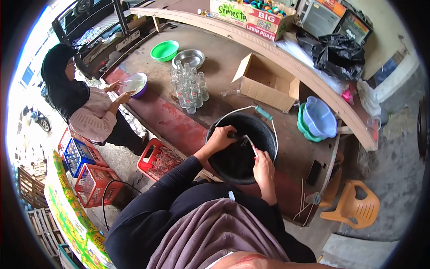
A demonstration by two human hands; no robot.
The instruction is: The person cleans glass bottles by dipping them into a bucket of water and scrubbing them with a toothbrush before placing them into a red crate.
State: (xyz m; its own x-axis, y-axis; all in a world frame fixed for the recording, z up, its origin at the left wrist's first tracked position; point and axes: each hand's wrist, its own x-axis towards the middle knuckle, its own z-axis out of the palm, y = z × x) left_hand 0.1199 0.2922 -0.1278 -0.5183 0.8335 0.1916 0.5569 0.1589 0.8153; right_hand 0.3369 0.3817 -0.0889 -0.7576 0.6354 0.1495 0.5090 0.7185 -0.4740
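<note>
A black bucket [230,163] with a wire handle and green grip stands at the table's near edge. Over its left part, my left hand [220,139] is closed on a small dark object. My right hand [264,169] grips a thin, light-coloured tool [251,142] whose tip is near that object, above the bucket's inside. What lies deep in the bucket is too dark to tell. Beyond the bucket stands a group of clear glass bottles [190,89]. An open cardboard box [268,92] sits to the right of them.
A co-worker [89,103] at the left holds something over a purple-rimmed bowl [136,83]. Behind the bottles are a green basin [164,50] and a metal bowl [189,58]. Blue basins [317,116], a phone [313,172], bottle crates [96,186] and an orange chair [356,206] surround the space.
</note>
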